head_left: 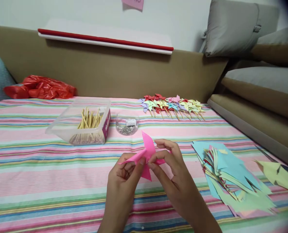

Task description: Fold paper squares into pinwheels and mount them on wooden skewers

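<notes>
Both my hands hold a pink paper pinwheel (147, 152) above the striped cloth, at the lower middle. My left hand (124, 174) pinches one folded flap between thumb and fingers. My right hand (171, 168) grips the other side, fingers curled around the paper's centre. One pointed flap sticks upward and another points down between my hands.
A clear box of wooden sticks (85, 124) and a small clear cup of pins (127, 125) stand behind my hands. Finished coloured pinwheels (171, 105) lie in a row at the back. Cut paper sheets (228, 174) are piled at the right. A red plastic bag (40, 87) lies far left.
</notes>
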Motion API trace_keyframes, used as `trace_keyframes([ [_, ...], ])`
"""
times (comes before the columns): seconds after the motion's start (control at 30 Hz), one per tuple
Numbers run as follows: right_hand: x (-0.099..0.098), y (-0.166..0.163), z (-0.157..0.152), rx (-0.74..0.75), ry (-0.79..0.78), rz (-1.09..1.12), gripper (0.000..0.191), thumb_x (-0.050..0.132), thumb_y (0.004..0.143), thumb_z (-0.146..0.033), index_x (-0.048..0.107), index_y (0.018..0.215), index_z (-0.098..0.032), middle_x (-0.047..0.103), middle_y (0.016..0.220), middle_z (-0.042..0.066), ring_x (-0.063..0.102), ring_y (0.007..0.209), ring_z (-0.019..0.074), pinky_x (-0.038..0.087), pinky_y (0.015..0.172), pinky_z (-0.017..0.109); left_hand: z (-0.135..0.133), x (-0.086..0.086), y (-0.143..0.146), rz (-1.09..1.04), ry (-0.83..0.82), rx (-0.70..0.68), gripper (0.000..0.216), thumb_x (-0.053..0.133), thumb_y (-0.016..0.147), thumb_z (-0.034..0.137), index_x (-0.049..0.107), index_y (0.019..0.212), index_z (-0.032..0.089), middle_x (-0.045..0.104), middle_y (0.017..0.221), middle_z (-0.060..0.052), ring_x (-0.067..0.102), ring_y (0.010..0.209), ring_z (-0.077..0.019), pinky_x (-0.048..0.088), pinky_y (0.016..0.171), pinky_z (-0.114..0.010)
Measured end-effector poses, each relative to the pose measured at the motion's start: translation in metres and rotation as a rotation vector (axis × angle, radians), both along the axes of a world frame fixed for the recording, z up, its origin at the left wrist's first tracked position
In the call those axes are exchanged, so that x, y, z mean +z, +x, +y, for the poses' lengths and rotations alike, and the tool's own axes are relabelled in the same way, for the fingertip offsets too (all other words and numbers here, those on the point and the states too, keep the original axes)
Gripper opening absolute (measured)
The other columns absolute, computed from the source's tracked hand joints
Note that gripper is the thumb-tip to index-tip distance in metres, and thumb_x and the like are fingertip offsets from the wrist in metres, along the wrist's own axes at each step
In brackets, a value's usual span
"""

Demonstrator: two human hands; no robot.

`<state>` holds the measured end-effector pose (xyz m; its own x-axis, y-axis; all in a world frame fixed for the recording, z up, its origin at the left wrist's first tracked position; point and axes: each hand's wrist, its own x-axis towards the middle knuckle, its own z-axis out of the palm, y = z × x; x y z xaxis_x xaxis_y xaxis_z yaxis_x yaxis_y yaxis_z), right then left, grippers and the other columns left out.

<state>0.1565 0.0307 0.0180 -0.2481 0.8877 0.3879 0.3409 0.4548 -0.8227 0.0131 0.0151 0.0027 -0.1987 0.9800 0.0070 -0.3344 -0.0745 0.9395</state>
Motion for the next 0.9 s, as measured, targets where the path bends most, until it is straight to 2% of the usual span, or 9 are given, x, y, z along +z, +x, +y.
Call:
trace_keyframes([
  [0.1, 0.003, 0.000, -0.001, 0.021, 0.006, 0.002, 0.010, 0.052, 0.099, -0.031, 0.062, 0.097, -0.030, 0.047, 0.134, 0.005, 0.044, 0.132, 0.0231, 0.040, 0.109, 0.040, 0.001, 0.000, 0.000, 0.005, 0.013, 0.003, 0.013, 0.076, 0.083, 0.029, 0.071, 0.089, 0.018, 0.069, 0.074, 0.002, 0.059, 0.070, -0.0100, 0.046, 0.064, -0.016],
  [0.3, 0.011, 0.000, -0.001, 0.075, -0.059, -0.025, 0.011, 0.049, 0.100, -0.026, 0.059, 0.096, -0.027, 0.055, 0.116, 0.005, 0.049, 0.119, 0.0233, 0.041, 0.098, 0.039, -0.002, 0.002, -0.001, 0.009, 0.017, 0.009, 0.013, 0.076, 0.083, 0.029, 0.072, 0.087, 0.018, 0.065, 0.070, 0.002, 0.056, 0.069, -0.0097, 0.046, 0.064, -0.016],
  [0.73, 0.013, -0.008, -0.003, 0.087, -0.077, -0.002, 0.011, 0.049, 0.100, -0.020, 0.055, 0.094, -0.026, 0.057, 0.101, 0.000, 0.051, 0.100, 0.0175, 0.042, 0.087, 0.032, -0.008, 0.005, -0.006, 0.092, 0.049, 0.043, 0.012, 0.075, 0.084, 0.030, 0.071, 0.085, 0.018, 0.058, 0.064, 0.004, 0.049, 0.062, -0.0086, 0.041, 0.058, -0.016],
  [0.9, 0.013, -0.008, -0.002, 0.074, -0.113, 0.025, 0.011, 0.050, 0.099, -0.020, 0.056, 0.092, -0.026, 0.057, 0.099, -0.001, 0.052, 0.098, 0.0169, 0.042, 0.086, 0.032, -0.009, 0.009, -0.004, 0.105, 0.052, 0.079, 0.013, 0.074, 0.084, 0.030, 0.070, 0.082, 0.018, 0.059, 0.065, 0.003, 0.053, 0.063, -0.0102, 0.041, 0.058, -0.017],
])
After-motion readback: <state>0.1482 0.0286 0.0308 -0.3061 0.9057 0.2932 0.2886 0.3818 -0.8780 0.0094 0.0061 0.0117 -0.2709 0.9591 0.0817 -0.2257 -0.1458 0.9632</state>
